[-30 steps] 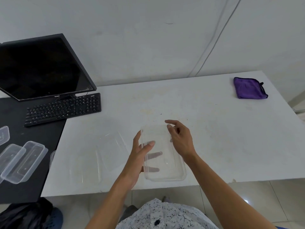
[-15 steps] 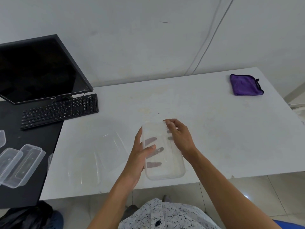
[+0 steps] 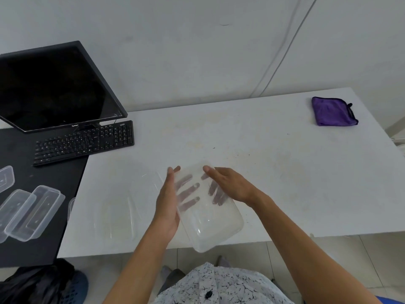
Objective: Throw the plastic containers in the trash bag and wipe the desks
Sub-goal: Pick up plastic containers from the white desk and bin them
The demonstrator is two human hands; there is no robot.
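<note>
White desk (image 3: 263, 150) butts against a black desk (image 3: 54, 242) on my left, plain wall behind. Both my hands are on one clear plastic container (image 3: 210, 227), tilted, its near end hanging past the white desk's near edge. Left hand (image 3: 167, 207) grips its left side, right hand (image 3: 232, 185) its far right side. Fingers of both show through the plastic from beneath, thumbs on top. Hands apart, container between them. More clear containers (image 3: 114, 213) lie faint on the white desk just left of my left hand. Nested tubs (image 3: 32, 213) sit on the black desk, nearer me than the keyboard (image 3: 85, 142) and monitor (image 3: 54, 86). Purple cloth (image 3: 333, 111) lies at the far right corner. Black bag (image 3: 32, 284) on the floor, lower left.
</note>
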